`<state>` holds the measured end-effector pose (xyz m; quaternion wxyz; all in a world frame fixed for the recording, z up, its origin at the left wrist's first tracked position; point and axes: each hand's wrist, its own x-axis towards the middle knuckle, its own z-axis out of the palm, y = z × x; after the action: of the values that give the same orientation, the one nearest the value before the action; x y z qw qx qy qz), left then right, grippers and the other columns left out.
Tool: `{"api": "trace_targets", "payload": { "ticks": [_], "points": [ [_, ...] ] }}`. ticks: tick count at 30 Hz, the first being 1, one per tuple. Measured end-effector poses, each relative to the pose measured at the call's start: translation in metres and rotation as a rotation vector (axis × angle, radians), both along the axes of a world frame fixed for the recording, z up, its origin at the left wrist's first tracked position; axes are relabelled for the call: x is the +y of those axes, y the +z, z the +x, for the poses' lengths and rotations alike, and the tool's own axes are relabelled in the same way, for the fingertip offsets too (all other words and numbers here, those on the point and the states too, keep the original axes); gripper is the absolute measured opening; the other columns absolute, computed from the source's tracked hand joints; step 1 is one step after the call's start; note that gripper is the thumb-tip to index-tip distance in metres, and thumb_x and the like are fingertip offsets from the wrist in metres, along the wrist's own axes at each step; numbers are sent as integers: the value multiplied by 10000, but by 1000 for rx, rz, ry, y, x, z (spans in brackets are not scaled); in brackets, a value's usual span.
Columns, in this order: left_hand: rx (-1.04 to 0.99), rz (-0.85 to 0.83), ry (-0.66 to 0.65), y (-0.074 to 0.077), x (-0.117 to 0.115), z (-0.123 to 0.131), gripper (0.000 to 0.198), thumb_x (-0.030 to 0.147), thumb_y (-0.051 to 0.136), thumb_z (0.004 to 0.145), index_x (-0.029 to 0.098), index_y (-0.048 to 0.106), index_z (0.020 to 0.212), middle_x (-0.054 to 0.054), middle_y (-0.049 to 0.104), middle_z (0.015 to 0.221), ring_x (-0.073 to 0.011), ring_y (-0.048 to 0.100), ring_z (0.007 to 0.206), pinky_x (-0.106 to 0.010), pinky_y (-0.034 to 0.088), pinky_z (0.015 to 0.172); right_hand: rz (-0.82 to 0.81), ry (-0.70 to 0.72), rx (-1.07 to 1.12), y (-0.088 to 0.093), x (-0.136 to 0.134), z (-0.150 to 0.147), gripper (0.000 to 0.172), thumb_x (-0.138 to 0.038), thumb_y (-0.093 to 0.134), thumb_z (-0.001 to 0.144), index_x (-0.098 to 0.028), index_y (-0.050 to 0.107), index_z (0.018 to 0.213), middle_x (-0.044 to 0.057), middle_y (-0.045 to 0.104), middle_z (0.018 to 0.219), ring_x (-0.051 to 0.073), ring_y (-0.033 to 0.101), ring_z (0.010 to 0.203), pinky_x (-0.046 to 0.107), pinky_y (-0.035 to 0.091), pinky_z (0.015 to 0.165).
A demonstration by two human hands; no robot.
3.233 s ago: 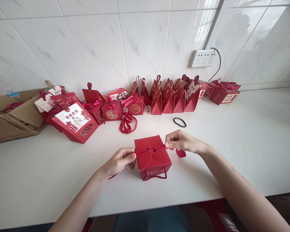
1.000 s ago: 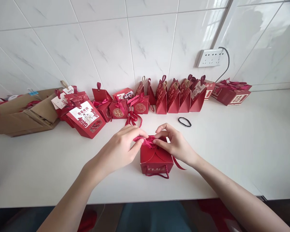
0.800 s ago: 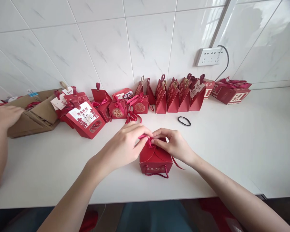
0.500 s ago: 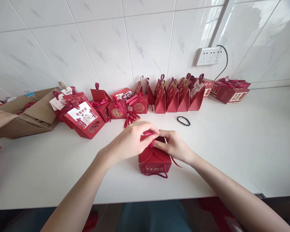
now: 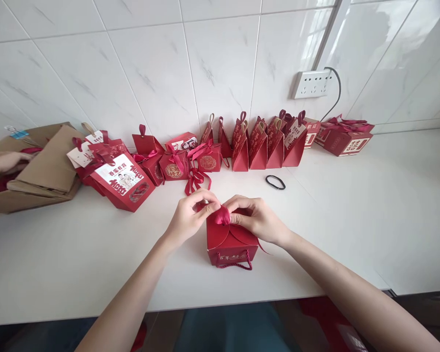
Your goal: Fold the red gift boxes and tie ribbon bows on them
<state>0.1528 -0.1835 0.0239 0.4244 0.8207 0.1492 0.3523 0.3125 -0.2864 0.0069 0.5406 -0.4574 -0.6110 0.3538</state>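
Observation:
A red gift box (image 5: 231, 239) with overlapping curved top flaps and a twisted cord handle (image 5: 235, 266) on its front stands before me on the white table. Over its top bunches a shiny pinkish-red ribbon (image 5: 223, 215). My left hand (image 5: 194, 215) pinches the ribbon between thumb and fingers at the left. From the right, my right hand (image 5: 256, 217) closes thumb and fingers on the ribbon too, resting just above the flaps. A thin ribbon tail (image 5: 264, 247) hangs off the box's right side.
Red gift boxes (image 5: 256, 149) line the wall. A larger box with a picture label (image 5: 124, 181) stands left of them. Another person's hand (image 5: 12, 161) is inside a brown cardboard box (image 5: 47, 166). A black elastic band (image 5: 275, 182) lies behind my box; a power strip (image 5: 311, 84) hangs above.
My left hand has drawn back left and turned, exposing a fuller ribbon loop. The other person's hand has reached into the cardboard box, which has tilted. The view has shifted slightly.

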Motion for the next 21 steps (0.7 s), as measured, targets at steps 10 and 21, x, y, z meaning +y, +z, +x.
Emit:
{"api": "trace_targets", "payload": {
  "ticks": [10, 21],
  "points": [
    [97, 62, 82, 2, -4, 3, 166, 349, 625, 839, 191, 623, 789, -12, 641, 784, -139, 588, 748, -248, 451, 675, -46, -42, 14, 2, 0, -4, 286, -474, 665, 801, -190, 694, 790, 51, 663, 894, 187, 622, 851, 328, 485, 767],
    [139, 121, 11, 3, -14, -14, 122, 261, 584, 831, 185, 679, 845, -47, 689, 861, -189, 599, 864, -326, 472, 829, -24, -168, -24, 4, -3, -8, 134, -303, 605, 826, -185, 658, 790, 36, 648, 870, 158, 601, 799, 310, 464, 745]
  ]
}}
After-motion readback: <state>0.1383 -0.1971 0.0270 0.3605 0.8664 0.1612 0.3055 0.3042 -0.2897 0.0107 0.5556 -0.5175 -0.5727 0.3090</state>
